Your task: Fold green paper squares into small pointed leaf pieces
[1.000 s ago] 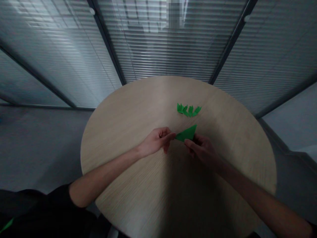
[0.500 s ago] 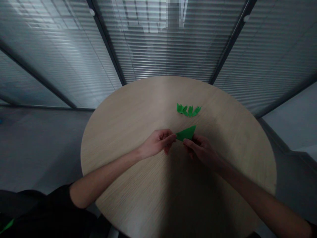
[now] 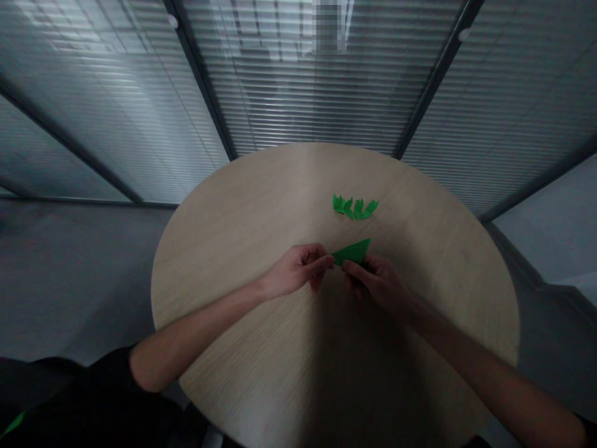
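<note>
A green paper triangle (image 3: 353,251) is held just above the round wooden table (image 3: 233,249), between both my hands. My left hand (image 3: 298,269) pinches its left tip with thumb and fingers closed. My right hand (image 3: 377,281) grips the paper's lower edge from the right, fingers curled under it. Farther back on the table lie several small folded green paper pieces (image 3: 354,207) in a row, apart from my hands.
Glass walls with closed blinds (image 3: 303,93) and dark frames stand close behind the table. Grey floor (image 3: 69,267) shows to the left and right of the table's rim. My dark sleeve (image 3: 69,398) fills the lower left corner.
My right hand has slid a little left along the paper toward my left hand. The triangle has flattened and tilted slightly lower.
</note>
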Demonstrator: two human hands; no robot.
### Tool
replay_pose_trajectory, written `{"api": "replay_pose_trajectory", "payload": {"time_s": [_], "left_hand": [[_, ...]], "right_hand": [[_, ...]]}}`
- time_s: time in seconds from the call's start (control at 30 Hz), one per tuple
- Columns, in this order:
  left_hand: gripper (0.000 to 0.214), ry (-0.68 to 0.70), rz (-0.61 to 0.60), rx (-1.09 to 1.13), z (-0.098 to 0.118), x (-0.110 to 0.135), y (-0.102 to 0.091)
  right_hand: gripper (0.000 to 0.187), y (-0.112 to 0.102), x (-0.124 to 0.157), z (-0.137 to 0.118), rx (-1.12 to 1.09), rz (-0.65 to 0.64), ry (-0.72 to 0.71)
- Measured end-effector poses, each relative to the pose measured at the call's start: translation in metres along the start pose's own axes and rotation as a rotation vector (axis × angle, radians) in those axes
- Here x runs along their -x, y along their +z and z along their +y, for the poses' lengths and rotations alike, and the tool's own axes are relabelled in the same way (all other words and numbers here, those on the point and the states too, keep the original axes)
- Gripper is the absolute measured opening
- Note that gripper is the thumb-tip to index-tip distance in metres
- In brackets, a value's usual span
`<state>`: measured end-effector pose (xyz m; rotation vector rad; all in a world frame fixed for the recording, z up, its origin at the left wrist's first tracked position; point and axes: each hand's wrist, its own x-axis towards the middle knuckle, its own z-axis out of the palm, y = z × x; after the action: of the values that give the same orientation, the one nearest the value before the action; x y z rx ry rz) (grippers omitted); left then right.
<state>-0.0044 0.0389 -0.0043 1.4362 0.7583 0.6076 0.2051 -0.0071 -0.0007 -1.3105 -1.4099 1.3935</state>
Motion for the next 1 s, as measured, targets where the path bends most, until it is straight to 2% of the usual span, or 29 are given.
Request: {"api": "replay_pose_trajectory", "payload": {"time_s": [0.47, 0.77, 1.0], "left_hand": [[0.041, 0.021, -0.037, -0.142, 0.0011, 0.0040, 0.0022], [0.034, 0.043, -0.030, -0.230, 0.0018, 0.0062, 0.0019], [0.035, 0.088, -0.006, -0.235, 0.0019, 0.0063, 0.0046]], "right_hand": [[0.044, 0.0053, 0.0014, 0.0050, -0.003, -0.082, 0.021], [0.045, 0.0020, 0.0011, 0.0004, -0.003, -0.069, -0.018], [0.047, 0.0036, 0.0061, 0.0030, 0.072, -0.191, -0.017]]}}
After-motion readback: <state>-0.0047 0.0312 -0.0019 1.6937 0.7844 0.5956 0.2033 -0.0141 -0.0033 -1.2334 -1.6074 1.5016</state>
